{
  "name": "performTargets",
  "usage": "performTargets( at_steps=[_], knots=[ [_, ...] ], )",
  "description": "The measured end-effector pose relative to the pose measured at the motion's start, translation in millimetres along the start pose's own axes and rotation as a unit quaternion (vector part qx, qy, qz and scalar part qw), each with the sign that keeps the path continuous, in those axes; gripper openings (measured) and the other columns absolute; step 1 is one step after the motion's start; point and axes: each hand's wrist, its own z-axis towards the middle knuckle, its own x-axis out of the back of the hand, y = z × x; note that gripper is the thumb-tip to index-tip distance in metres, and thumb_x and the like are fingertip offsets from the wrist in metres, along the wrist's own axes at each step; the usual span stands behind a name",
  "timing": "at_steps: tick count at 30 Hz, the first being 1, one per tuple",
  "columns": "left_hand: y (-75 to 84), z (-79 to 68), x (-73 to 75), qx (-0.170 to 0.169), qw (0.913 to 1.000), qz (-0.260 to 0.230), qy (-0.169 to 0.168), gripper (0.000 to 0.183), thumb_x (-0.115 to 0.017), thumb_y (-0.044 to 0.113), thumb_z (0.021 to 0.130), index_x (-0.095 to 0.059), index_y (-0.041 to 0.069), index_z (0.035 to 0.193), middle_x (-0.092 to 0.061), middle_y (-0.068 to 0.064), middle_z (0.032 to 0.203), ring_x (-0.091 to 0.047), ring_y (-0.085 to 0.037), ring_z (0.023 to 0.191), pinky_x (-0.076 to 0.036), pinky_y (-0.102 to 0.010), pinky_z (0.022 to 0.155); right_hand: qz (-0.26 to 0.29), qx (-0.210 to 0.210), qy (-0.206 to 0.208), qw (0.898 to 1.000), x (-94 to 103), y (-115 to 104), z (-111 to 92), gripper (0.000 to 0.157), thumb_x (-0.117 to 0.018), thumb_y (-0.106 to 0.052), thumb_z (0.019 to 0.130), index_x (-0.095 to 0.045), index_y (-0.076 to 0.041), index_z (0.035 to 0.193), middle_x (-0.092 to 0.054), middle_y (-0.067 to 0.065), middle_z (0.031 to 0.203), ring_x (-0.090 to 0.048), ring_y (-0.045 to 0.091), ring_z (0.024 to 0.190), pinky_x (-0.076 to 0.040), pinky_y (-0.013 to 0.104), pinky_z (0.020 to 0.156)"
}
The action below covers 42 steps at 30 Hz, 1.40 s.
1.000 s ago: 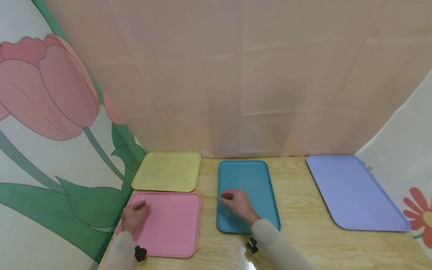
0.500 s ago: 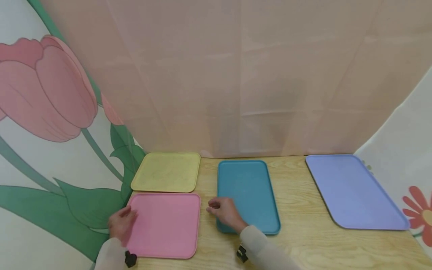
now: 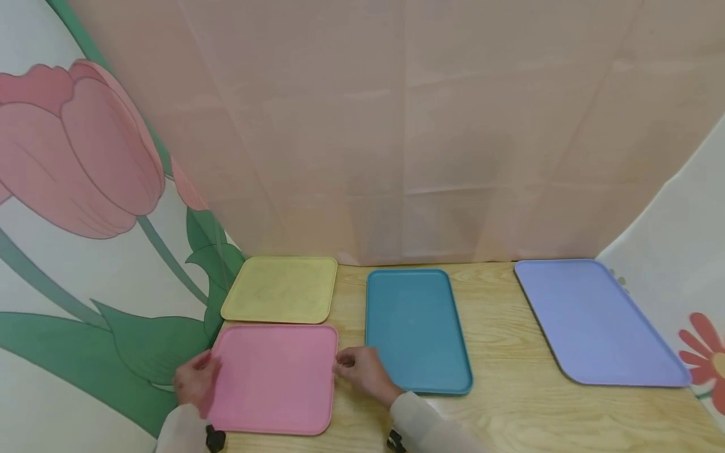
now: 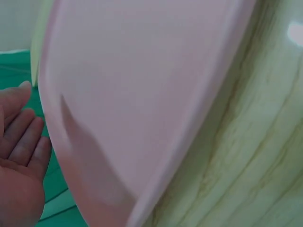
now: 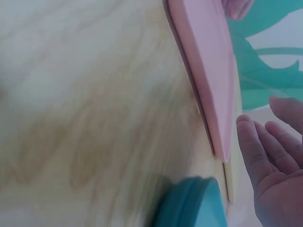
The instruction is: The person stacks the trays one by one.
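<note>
A pink tray (image 3: 274,380) lies flat on the wooden table, in front of a yellow tray. My left hand (image 3: 195,380) is at the pink tray's left edge. In the left wrist view its relaxed fingers (image 4: 31,142) come close to the rim, and contact is hard to judge. Opposite it, my right hand (image 3: 367,375) has its fingertips by the pink tray's right edge, with the wrist near the teal tray (image 3: 416,321). The right wrist view shows that hand's fingers (image 5: 253,146) extended and gripping nothing; whether they touch the rim cannot be told.
The yellow tray (image 3: 280,289) sits at the back left, touching or almost touching the pink one. A lavender tray (image 3: 600,321) lies at the far right. Bare wood (image 3: 498,352) shows between the teal and lavender trays. A beige cloth (image 3: 396,138) hangs behind the table.
My right hand has moved left and nearer, from over the teal tray to the pink tray's right edge. My left hand has shifted left from above the pink tray to its left edge.
</note>
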Motion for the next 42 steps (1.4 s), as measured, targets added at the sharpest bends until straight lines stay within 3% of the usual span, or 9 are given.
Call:
performTargets(
  at_steps=[7,10,14,18,22,29,42],
  knots=[
    [-4.8,0.3,2.9,0.03,0.9995,-0.002,-0.008,0.038,-0.064,0.01,0.095,-0.06,-0.007,0.129,-0.059,-0.03,0.128,-0.059,-0.044,0.116,-0.045,-0.01,0.055,-0.002,0.001,0.005,1.0,-12.8,-2.7,-5.9,0.021,-0.08,-0.007,0.083,-0.075,0.007,0.098,-0.075,0.011,0.089,-0.071,0.017,0.08,-0.057,0.022,0.07],
    [-7.3,0.4,2.2,0.031,0.9995,-0.003,-0.001,0.037,-0.062,0.008,0.095,-0.061,-0.008,0.128,-0.059,-0.031,0.128,-0.058,-0.045,0.116,-0.056,-0.027,0.074,-0.002,-0.016,0.012,1.0,-16.7,-4.3,-8.5,0.021,-0.08,-0.007,0.083,-0.074,0.007,0.097,-0.075,0.011,0.088,-0.071,0.018,0.08,-0.058,0.024,0.07],
    [-13.5,2.0,0.2,0.023,0.9995,0.012,0.017,0.033,-0.061,0.005,0.095,-0.062,-0.01,0.125,-0.061,-0.031,0.124,-0.06,-0.045,0.112,-0.052,-0.05,0.09,0.007,-0.043,0.014,0.999,-21.3,-3.9,-10.4,0.019,-0.08,-0.004,0.082,-0.074,0.007,0.096,-0.074,0.009,0.084,-0.07,0.018,0.077,-0.058,0.024,0.067],
    [-18.6,4.1,-0.6,0.016,0.9992,0.028,0.026,0.031,-0.06,0.003,0.095,-0.064,-0.009,0.123,-0.063,-0.03,0.121,-0.062,-0.044,0.109,-0.053,-0.048,0.086,0.023,-0.063,0.003,0.998,-26.3,-2.5,-11.5,0.017,-0.079,-0.003,0.083,-0.073,0.007,0.095,-0.073,0.007,0.081,-0.069,0.014,0.074,-0.057,0.023,0.063],
    [-18.7,4.4,-1.3,0.016,0.9991,0.025,0.029,0.031,-0.058,0.002,0.095,-0.064,-0.01,0.123,-0.063,-0.031,0.121,-0.06,-0.045,0.11,-0.051,-0.053,0.09,0.033,-0.073,0.007,0.997,-28.8,-4.1,-12.5,0.015,-0.079,-0.002,0.083,-0.073,0.007,0.094,-0.073,0.006,0.08,-0.068,0.013,0.073,-0.057,0.024,0.062],
    [-17.9,3.9,-3.9,0.029,0.9981,0.024,0.048,0.03,-0.057,0.0,0.094,-0.065,-0.01,0.121,-0.064,-0.031,0.119,-0.061,-0.046,0.109,-0.05,-0.054,0.091,0.007,-0.075,0.026,0.997,-31.9,-3.0,-13.7,0.012,-0.08,-0.001,0.081,-0.073,0.005,0.088,-0.071,0.004,0.075,-0.066,0.01,0.068,-0.055,0.022,0.059],
    [-14.7,2.0,-1.4,0.037,0.9979,0.016,0.051,0.029,-0.058,0.0,0.092,-0.067,-0.01,0.119,-0.065,-0.03,0.116,-0.06,-0.046,0.109,-0.049,-0.054,0.091,0.03,-0.086,0.029,0.995,-35.6,0.3,-15.3,0.018,-0.081,0.002,0.077,-0.072,0.008,0.091,-0.072,0.007,0.076,-0.068,0.014,0.071,-0.057,0.024,0.062]
  ],
)
